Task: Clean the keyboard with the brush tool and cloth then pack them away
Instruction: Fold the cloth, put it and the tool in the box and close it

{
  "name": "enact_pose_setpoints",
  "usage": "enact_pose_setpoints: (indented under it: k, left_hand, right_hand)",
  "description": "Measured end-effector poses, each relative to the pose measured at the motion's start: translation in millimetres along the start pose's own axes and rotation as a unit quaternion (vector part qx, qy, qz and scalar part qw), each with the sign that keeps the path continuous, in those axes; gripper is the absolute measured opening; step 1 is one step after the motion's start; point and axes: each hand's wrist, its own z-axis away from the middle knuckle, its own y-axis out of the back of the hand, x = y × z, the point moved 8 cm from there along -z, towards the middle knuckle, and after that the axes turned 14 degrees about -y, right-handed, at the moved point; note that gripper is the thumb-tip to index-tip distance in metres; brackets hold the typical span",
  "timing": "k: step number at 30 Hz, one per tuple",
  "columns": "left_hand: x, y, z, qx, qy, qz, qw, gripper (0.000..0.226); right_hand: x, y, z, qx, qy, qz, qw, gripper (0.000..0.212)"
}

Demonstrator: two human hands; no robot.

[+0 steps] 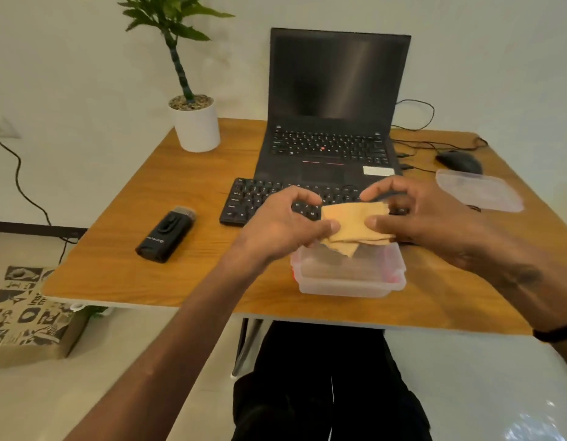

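Your left hand (285, 224) and right hand (412, 214) both pinched the folded tan cloth (355, 226) just above the open clear plastic container (349, 275). The black brush tool (166, 235) lay on the wooden desk (180, 186), left of the black keyboard (259, 198).

Both hands (283, 221) (412, 214) raised — fingers pinching

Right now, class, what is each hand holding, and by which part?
Both hands hold the tan cloth above the clear container: the left hand pinches its left edge, the right hand its right edge.
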Motion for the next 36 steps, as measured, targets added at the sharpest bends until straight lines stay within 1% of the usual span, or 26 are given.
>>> enact_pose_setpoints:
  k: [1, 3, 6, 10, 13, 20, 22, 25, 26, 28, 30, 32, 33, 35, 36]
  left_hand:
    - [-0.8, -4.9, 0.5, -0.004, -0.005, -0.031, 0.999, 0.044]
    - [-0.4, -10.5, 2.1, -0.012, -0.022, -0.115, 0.993, 0.038]
    - [4.0, -15.2, 4.1, -0.032, -0.043, -0.235, 0.971, 0.028]
    - [10.3, -23.9, 4.2, -0.092, -0.072, -0.396, 0.911, 0.023]
    - [7.4, -28.7, 1.0, -0.110, -0.071, -0.446, 0.885, 0.023]
    - [7.8, -36.4, -8.3, -0.128, -0.067, -0.506, 0.850, 0.025]
    - [7.3, -37.9, -9.7, -0.133, -0.069, -0.515, 0.844, 0.026]
    - [6.5, -40.4, -9.3, -0.132, -0.085, -0.533, 0.831, 0.030]
    - [6.7, -40.7, -8.9, -0.127, -0.093, -0.535, 0.830, 0.031]
    - [8.2, -38.3, -5.8, -0.105, -0.112, -0.524, 0.838, 0.032]
    - [11.2, -29.5, 0.4, -0.063, -0.139, -0.483, 0.863, 0.035]
    - [16.6, -12.3, 9.5, 0.000, -0.165, -0.406, 0.899, 0.038]
    - [19.4, 1.1, 14.3, 0.035, -0.172, -0.373, 0.911, 0.036]
    - [20.3, 34.7, 22.9, 0.103, -0.159, -0.348, 0.918, 0.030]
    - [15.4, 54.6, 26.1, 0.131, -0.137, -0.345, 0.920, 0.030]
  right_hand:
    - [3.9, -0.8, 1.5, 0.010, 0.008, 0.027, 1.000, 0.032]
    - [5.9, -4.7, 2.6, 0.045, 0.039, 0.116, 0.991, 0.030]
    - [7.7, -18.9, 2.2, 0.078, 0.081, 0.255, 0.960, 0.026]
    - [15.0, -36.4, -2.4, 0.075, 0.075, 0.333, 0.937, 0.018]
    - [15.1, -45.2, -5.8, 0.079, 0.076, 0.368, 0.923, 0.016]
    - [13.5, -58.8, -14.3, 0.079, 0.069, 0.443, 0.891, 0.018]
    - [11.5, -62.8, -13.7, 0.079, 0.069, 0.474, 0.874, 0.019]
    - [7.1, -66.8, -11.3, 0.089, 0.074, 0.531, 0.839, 0.021]
    - [5.4, -66.9, -10.7, 0.092, 0.073, 0.542, 0.832, 0.021]
    - [2.3, -66.0, -10.2, 0.089, 0.062, 0.546, 0.831, 0.021]
    - [-2.5, -64.8, -11.9, 0.078, 0.057, 0.538, 0.837, 0.021]
    - [-13.0, -63.2, -14.4, 0.061, 0.073, 0.512, 0.854, 0.020]
    - [-22.9, -64.0, -14.7, 0.052, 0.086, 0.488, 0.867, 0.018]
    - [-48.3, -69.6, -15.0, 0.047, 0.121, 0.438, 0.890, 0.016]
    - [-62.3, -75.0, -15.9, 0.048, 0.143, 0.413, 0.898, 0.018]
